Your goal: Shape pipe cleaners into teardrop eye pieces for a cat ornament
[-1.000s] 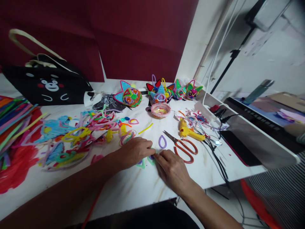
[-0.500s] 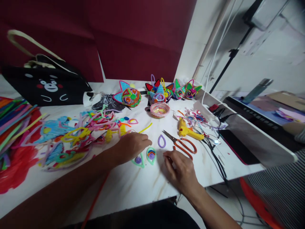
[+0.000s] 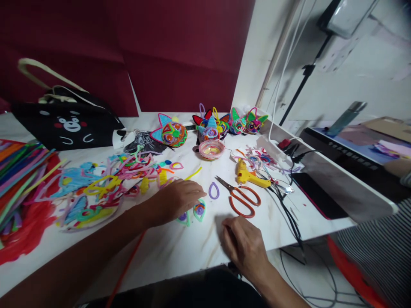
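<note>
My left hand point(image 3: 175, 200) reaches over the pieces at the middle of the table, fingers stretched out and nothing seen in them. Partly under it lies a green-edged eye shape with a purple centre point(image 3: 183, 217). A second eye shape, leaf-shaped with purple, blue and orange inside point(image 3: 199, 210), lies by its fingertips. Beyond that is a purple pipe-cleaner loop point(image 3: 213, 191). My right hand point(image 3: 243, 240) rests nearer the table's front edge with fingers curled in; whether they hold anything is hidden. Orange-handled scissors point(image 3: 238, 196) lie just beyond it, blades pointing away.
A yellow glue gun point(image 3: 252, 176) and black cables point(image 3: 289, 214) lie to the right, near a dark phone point(image 3: 317, 196). A pink bowl point(image 3: 212, 149) stands before several colourful animal heads point(image 3: 173, 134). Pipe-cleaner scraps point(image 3: 128, 169) cover the left, beside a black bag point(image 3: 69, 126).
My left hand has straightened its fingers and reaches over the eye shapes. My right hand has drawn back from the scissors toward the front edge. The view has shifted slightly.
</note>
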Demonstrator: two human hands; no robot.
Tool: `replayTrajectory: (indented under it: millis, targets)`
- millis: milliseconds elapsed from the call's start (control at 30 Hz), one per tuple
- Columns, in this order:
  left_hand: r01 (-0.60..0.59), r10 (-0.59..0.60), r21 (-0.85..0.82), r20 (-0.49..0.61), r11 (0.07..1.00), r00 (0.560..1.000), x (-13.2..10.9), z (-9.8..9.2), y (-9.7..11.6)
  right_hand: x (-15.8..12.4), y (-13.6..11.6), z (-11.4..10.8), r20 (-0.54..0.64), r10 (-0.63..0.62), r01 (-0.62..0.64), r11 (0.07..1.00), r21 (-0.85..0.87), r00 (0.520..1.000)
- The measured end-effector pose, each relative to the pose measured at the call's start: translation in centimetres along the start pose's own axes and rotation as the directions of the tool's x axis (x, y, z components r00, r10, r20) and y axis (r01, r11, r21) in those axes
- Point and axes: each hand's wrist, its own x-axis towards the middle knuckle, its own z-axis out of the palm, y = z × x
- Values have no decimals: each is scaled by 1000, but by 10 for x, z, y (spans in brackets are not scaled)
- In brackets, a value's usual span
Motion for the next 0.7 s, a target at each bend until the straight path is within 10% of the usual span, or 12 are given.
replayTrajectory:
  millis: [200, 700]
  targets:
    - [-12, 23, -70, 161, 998, 987, -24, 8, 23, 2, -2, -1, -5, -19, 19, 1000, 14, 1000]
    - [-19, 34, -91, 159, 996, 987, -41, 37, 23, 1, -1, 0, 19, -15, 14, 1000, 20, 1000]
